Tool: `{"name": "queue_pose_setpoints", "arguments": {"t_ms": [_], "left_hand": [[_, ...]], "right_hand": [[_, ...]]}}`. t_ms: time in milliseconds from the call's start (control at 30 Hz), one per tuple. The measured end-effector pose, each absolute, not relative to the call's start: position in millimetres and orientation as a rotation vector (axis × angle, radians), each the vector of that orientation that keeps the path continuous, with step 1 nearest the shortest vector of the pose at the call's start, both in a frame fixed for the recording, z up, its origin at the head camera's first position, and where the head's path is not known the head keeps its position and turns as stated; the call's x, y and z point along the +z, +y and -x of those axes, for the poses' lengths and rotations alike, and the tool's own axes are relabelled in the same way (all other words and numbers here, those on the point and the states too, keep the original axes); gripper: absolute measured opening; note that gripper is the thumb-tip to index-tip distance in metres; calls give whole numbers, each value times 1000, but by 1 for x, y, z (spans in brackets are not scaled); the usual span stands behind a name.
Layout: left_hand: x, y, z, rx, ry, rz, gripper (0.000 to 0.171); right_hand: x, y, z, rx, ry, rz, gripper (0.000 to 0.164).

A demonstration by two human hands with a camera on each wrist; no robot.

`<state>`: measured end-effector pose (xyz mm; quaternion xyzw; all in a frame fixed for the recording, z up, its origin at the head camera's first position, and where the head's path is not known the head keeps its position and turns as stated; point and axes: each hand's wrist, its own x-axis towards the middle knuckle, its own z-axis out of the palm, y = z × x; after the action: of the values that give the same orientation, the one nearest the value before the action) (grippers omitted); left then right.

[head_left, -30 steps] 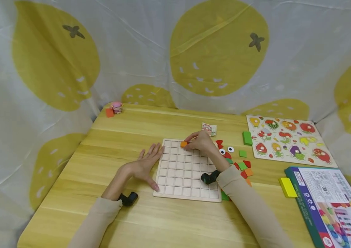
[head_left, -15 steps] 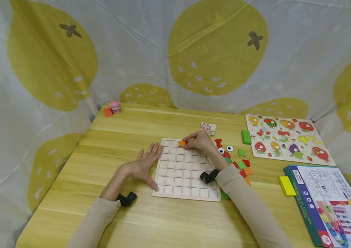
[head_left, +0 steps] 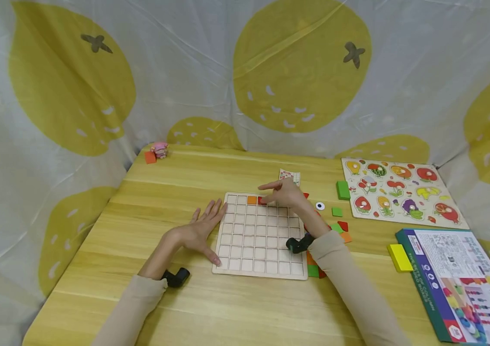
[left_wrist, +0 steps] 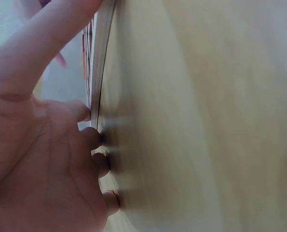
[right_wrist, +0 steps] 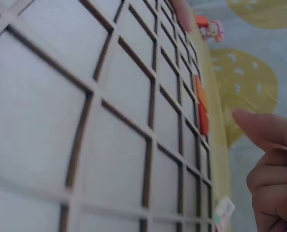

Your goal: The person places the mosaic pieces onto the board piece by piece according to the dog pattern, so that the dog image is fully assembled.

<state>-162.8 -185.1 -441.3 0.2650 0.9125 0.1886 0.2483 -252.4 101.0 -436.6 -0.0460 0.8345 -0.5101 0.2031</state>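
Observation:
A wooden board divided into square cells (head_left: 249, 240) lies on the table. An orange square tile (head_left: 251, 200) sits in its far row, and right beside it is a red tile (head_left: 260, 200), both also visible in the right wrist view. My left hand (head_left: 197, 235) rests spread along the board's left edge, thumb near the front corner; the left wrist view shows its fingertips down on the table by that edge. Above the far row, my right hand (head_left: 288, 196) holds nothing; its index finger points left, apart from the thumb. It partly covers the board's far right cells.
Loose green, red and orange pieces (head_left: 336, 211) and a round eye piece (head_left: 320, 205) lie right of the board. Beyond it is a small pattern card (head_left: 293, 177). Farther right are a green block (head_left: 343, 190), fruit puzzle (head_left: 383, 204), yellow block (head_left: 399, 258) and box (head_left: 448, 259).
My right hand has let go of the red tile, now in the cell beside the orange one, and has lifted slightly to the right with its index finger raised. My left hand stays put.

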Motion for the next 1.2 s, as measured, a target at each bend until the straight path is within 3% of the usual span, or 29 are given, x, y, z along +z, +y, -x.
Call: {"name": "queue_pose_setpoints", "arguments": {"t_ms": [200,433,1200], "left_hand": [[-441,-187,162,532,2486,-737,147],[-442,-190,161,535,2487,-713,148],[-445,-186,164,505,2500,-745,147]], "right_hand": [[-425,169,237,-1404,2430,123,34],[-438,225,218,-1265,2448,4,29],[-454,230,217,-1374,2371,-66,31]]}}
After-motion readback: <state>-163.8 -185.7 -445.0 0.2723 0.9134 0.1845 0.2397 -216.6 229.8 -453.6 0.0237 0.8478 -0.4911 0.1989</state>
